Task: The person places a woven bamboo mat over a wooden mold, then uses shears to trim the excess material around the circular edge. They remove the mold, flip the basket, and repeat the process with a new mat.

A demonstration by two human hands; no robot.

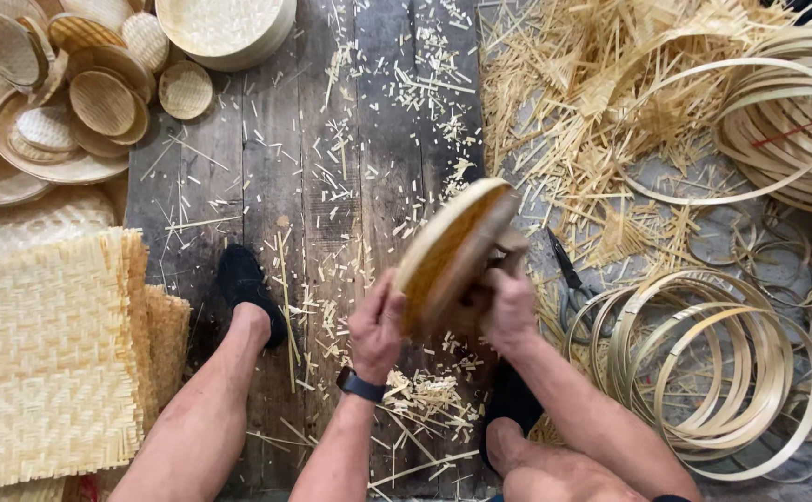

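Gripping the round, shallow woven bamboo tray (452,249) on edge, the left hand (377,327) curled closed around its lower rim while the right hand (508,305) clamped the back. It tilted, long axis running lower-left to upper-right, above the dark wooden plank floor (332,139), black-handled scissors (569,279) near.

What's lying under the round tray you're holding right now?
Below the round tray, held on edge by the left hand and right hand, lie dark wooden planks littered with bamboo offcuts. Scissors lie beside it. The floor directly behind the tray is hidden.
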